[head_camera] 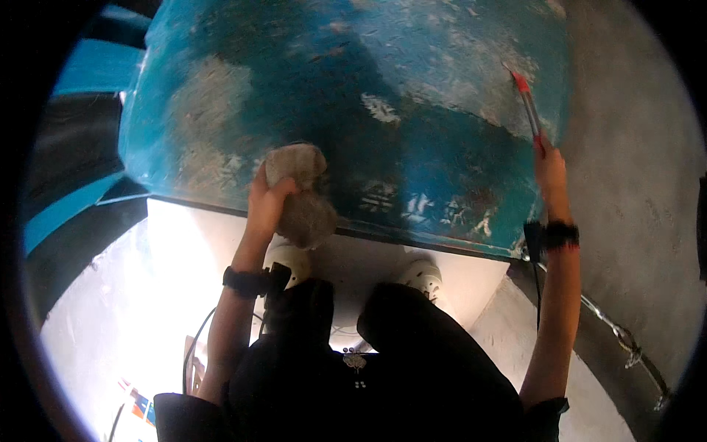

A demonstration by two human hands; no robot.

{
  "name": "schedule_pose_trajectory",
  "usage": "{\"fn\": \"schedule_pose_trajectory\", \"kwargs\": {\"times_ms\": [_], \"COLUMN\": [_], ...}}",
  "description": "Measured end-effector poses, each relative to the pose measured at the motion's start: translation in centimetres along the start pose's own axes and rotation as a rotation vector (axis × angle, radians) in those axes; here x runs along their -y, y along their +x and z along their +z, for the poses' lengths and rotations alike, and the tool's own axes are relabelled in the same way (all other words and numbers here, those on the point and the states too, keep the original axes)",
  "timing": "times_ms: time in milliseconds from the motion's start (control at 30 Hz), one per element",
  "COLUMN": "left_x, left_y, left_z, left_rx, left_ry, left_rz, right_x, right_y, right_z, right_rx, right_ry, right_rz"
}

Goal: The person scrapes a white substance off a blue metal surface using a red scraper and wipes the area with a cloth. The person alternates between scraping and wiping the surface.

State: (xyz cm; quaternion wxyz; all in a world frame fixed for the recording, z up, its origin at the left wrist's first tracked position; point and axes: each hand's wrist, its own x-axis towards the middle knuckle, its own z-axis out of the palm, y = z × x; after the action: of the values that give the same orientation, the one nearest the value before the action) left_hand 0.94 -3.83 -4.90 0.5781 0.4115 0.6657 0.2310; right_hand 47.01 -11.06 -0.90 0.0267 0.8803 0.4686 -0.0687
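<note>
Before me lies a worn blue-green tabletop [342, 99], its paint rubbed pale in patches. My left hand [269, 200] grips a fuzzy grey-beige piece, perhaps a cloth or a plush item [298, 166], by its side, with the thumb across it. This piece looks pinched in the middle and hangs over the near edge of the top. At the right side of the top, my right hand [549, 160] is closed around a slim tool with a red and grey handle [530, 105]. The tool points away from me, and its thin tip is too blurred to identify.
At the left stand blue and black slatted parts [94, 66]. A grey wall or floor surface [629, 138] runs along the right, with a metal chain or cable [607, 323] below it. My pale clogs [424, 276] stand under the near edge. Thin cables hang from both wristbands.
</note>
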Motion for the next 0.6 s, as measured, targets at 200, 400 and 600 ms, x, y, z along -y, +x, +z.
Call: {"fn": "schedule_pose_trajectory", "kwargs": {"times_ms": [200,400,600], "left_x": [-0.7,-1.1,-1.5], "left_y": [-0.8,-0.5,0.2], "left_z": [-0.5,0.7,2.0], "left_rx": [0.101,0.119,0.207], "left_ry": [-0.096,-0.224,-0.177], "left_rz": [-0.052,-0.169,-0.116], "right_x": [2.2,1.3,-2.1], "right_y": [0.6,-2.1,0.1], "right_z": [-3.9,-4.1,-0.1], "right_rx": [0.188,0.159,0.098], "right_ry": [-0.04,-0.112,-0.15], "right_rz": [-0.004,0.065,0.113]}}
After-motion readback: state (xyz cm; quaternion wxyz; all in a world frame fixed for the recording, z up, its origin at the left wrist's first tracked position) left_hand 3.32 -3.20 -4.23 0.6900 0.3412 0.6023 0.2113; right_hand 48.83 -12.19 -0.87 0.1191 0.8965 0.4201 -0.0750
